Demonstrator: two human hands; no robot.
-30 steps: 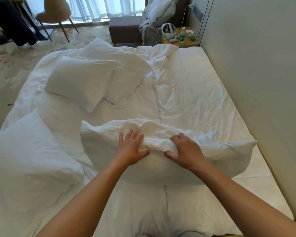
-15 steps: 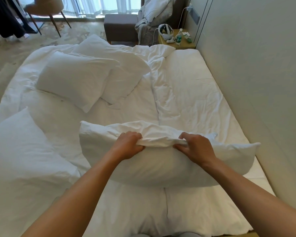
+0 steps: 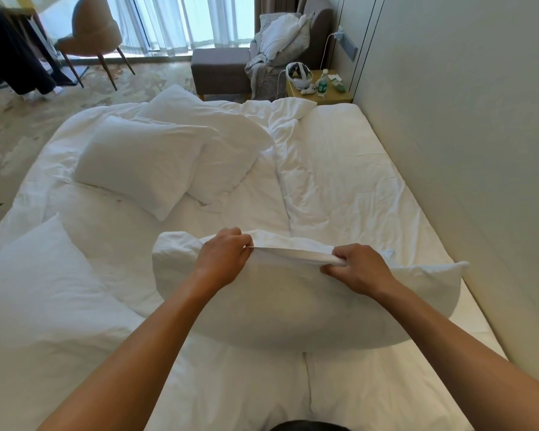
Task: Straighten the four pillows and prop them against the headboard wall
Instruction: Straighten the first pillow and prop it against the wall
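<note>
A white pillow point(image 3: 293, 306) lies across the near part of the bed, its right corner close to the headboard wall point(image 3: 464, 150). My left hand point(image 3: 223, 259) and my right hand point(image 3: 357, 269) both pinch a fold of its case along the upper edge. A second pillow point(image 3: 140, 163) lies flat at the far left, overlapping a third pillow point(image 3: 227, 141) behind it. The fourth pillow point(image 3: 35, 290) sits at the near left edge of the bed.
A rumpled white duvet point(image 3: 339, 181) covers the mattress. Beyond the bed's far end stand a bedside table point(image 3: 346, 96) with a bottle and headset, a grey ottoman point(image 3: 220, 70) and a tan chair point(image 3: 89, 42).
My hands went from pressing flat on the pillow to pinching its upper edge, and the fold of fabric is now pulled taut between them. The view shifted slightly.
</note>
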